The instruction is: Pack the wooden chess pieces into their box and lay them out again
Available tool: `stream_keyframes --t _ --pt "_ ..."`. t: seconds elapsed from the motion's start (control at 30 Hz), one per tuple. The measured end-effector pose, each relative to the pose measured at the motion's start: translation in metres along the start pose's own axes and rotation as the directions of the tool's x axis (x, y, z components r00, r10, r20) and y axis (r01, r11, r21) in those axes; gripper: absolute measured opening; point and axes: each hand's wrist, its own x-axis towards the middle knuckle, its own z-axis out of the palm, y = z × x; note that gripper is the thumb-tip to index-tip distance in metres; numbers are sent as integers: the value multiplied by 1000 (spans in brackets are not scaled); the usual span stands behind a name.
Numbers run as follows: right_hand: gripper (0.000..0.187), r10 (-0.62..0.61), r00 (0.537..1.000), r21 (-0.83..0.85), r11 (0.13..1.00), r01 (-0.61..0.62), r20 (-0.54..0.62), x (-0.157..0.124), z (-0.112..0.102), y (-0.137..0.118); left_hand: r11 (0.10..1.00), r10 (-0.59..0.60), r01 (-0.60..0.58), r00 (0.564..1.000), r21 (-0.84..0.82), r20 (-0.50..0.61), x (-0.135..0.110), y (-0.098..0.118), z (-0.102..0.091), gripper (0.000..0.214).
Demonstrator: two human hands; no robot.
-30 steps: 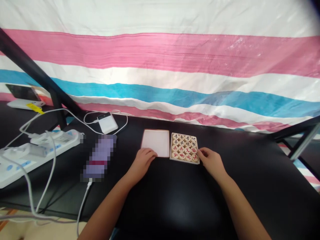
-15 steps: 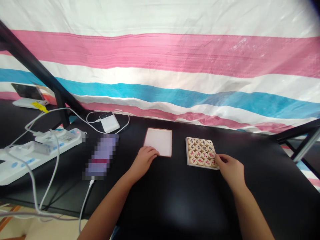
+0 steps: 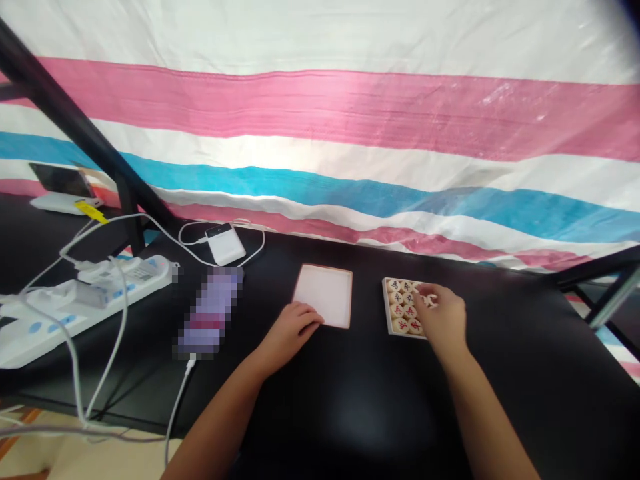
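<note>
A shallow square lid point(image 3: 325, 293), white inside with a thin brown rim, lies on the black table. My left hand point(image 3: 290, 337) is closed at its near left corner, fingers curled together over the edge. To the right sits a small square box point(image 3: 387, 308) of round wooden xiangqi pieces point(image 3: 401, 325), marked with black characters in the far rows and red ones in the near rows. My right hand point(image 3: 445, 320) reaches over the right side of this box. Its thumb and fingers are pinched down among the pieces; whatever is between the fingertips is hidden, and the hand covers several pieces.
A phone point(image 3: 213, 310), blurred out, lies on the left with a white cable plugged in. Behind it is a white power bank point(image 3: 227, 247). A white power strip point(image 3: 135, 283) with looping cables fills the far left. Black frame bars point(image 3: 65, 100) and a striped sheet point(image 3: 320, 107) stand behind.
My right hand has moved from the box's right edge leftward over the pieces, covering those on the right. The lid has slid slightly nearer with my left hand still on it.
</note>
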Motion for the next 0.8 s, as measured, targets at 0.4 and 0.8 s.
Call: stream_keyframes --t 0.4,0.8 --pt "26 -51 989 -251 964 86 141 11 34 -34 998 60 -61 998 -29 -34 4 -8 1 15" --pt "23 -45 986 -216 973 79 161 11 30 -27 992 37 -23 993 126 -115 15 -19 0 13"
